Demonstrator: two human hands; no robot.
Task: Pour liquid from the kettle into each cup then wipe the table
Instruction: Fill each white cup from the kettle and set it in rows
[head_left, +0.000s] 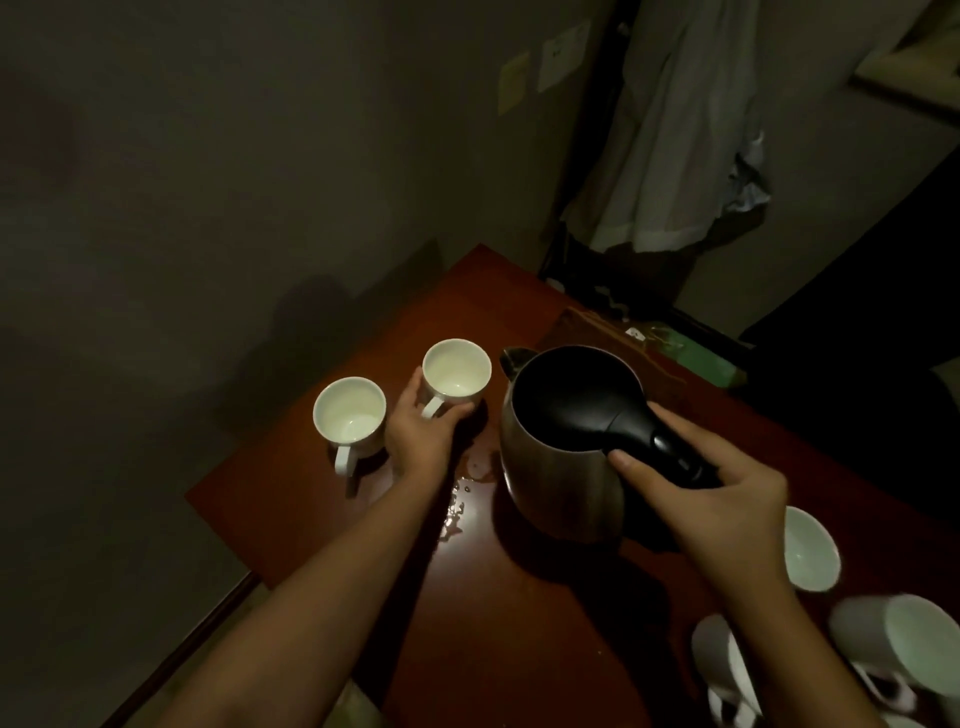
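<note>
Five white cups show on the dark red tabletop, with one kettle among them. Farthest left stands the first cup, upright, its handle pointing toward the person, a little pale liquid in the bottom. Just beside it to the right is the second cup, also upright with pale liquid inside. The left hand wraps this second cup from the near side, its fingers curled around the wall and handle in a grasp. Right of that hand, a small patch of spilled drops lies on the wood, between the left forearm and the kettle.

The kettle stands next, near the second cup but apart from it: a steel body with a black lid and black handle, spout turned toward the far left. Whether its base touches the wood cannot be told. The right hand is clenched around the black handle, thumb laid along the near side.

At the right edge are the other three cups: one tipped on its side behind the right wrist, and two more lying tilted near the bottom corner, partly blurred
</note>
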